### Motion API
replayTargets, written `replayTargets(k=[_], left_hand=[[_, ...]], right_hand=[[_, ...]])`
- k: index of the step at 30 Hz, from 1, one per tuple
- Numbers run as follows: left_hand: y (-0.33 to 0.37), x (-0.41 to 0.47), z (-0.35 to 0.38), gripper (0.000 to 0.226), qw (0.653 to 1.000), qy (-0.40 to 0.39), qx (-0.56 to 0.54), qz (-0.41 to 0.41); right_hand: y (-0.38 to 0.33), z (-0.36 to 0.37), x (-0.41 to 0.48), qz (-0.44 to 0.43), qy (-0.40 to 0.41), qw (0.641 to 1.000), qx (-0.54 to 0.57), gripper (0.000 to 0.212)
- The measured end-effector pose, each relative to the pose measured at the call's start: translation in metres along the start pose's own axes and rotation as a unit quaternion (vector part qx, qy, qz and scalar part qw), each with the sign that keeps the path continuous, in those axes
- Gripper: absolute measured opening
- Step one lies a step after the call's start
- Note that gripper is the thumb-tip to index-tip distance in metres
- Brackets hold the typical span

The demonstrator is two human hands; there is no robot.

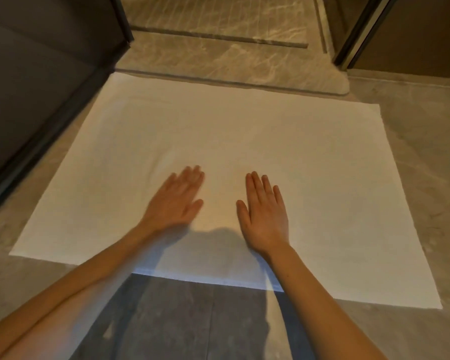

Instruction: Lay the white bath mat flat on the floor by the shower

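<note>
A white mat (244, 141) lies spread flat on the marble floor (421, 157), its far edge along the shower sill (231, 81). Left hand (176, 201), blurred, and right hand (265, 215) rest palms down on it, fingers straight.

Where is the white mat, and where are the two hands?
white mat (283, 131): head view, bare middle of the cloth.
left hand (177, 201): head view, back of the hand.
right hand (266, 216): head view, back of the hand.
</note>
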State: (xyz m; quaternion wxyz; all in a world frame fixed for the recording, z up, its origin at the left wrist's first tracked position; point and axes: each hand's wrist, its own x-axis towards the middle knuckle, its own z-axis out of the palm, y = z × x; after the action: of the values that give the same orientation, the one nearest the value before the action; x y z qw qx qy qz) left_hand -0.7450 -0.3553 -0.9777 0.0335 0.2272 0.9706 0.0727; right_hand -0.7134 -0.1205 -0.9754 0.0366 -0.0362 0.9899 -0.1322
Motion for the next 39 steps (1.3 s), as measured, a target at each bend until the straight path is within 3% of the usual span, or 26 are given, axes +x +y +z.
replayTargets(k=[3,5,8,11,15,20,24,26,28,31,39], left_hand=[[-0.062,-0.024,-0.009,0.067,0.99,-0.009,0.0,-0.138],[-0.07,-0.028,-0.014,0.068,0.987,-0.015,0.002,-0.163],[-0.039,-0.012,-0.018,0.065,0.996,0.009,0.014,-0.093],[0.0,0.022,-0.013,0.058,0.999,0.026,0.023,-0.004],[-0.015,0.05,-0.009,0.055,1.0,0.014,0.001,-0.022],[-0.112,0.029,-0.014,0.057,0.98,0.045,0.018,-0.191],[-0.148,0.011,-0.03,0.06,0.948,0.012,0.009,-0.317],[-0.119,0.017,-0.035,0.059,0.965,0.028,0.007,-0.262],[-0.066,0.022,-0.029,0.058,0.991,0.037,0.007,-0.126],[-0.004,0.013,-0.008,0.059,1.0,-0.01,0.014,-0.003],[-0.026,-0.007,-0.003,0.062,0.997,-0.021,0.013,-0.067]], right_hand=[[-0.001,0.002,-0.002,-0.008,0.001,1.0,-0.004,0.062],[-0.005,0.001,-0.002,0.009,0.002,1.0,-0.003,0.062],[-0.026,-0.001,0.011,0.023,0.003,1.0,0.019,0.062],[-0.062,-0.002,0.05,-0.023,0.017,0.999,0.038,0.058],[-0.069,0.003,0.082,-0.013,-0.008,1.0,0.005,0.059],[-0.062,0.01,0.081,-0.021,-0.005,1.0,0.001,0.063],[-0.063,0.011,0.081,-0.015,-0.004,1.0,0.001,0.063],[-0.064,0.009,0.08,-0.013,-0.007,1.0,-0.001,0.063],[-0.066,0.006,0.081,-0.012,-0.014,1.0,0.0,0.062],[-0.064,0.004,0.071,-0.01,-0.013,1.0,-0.002,0.06],[-0.002,-0.006,0.016,0.033,0.013,0.999,0.005,0.06]])
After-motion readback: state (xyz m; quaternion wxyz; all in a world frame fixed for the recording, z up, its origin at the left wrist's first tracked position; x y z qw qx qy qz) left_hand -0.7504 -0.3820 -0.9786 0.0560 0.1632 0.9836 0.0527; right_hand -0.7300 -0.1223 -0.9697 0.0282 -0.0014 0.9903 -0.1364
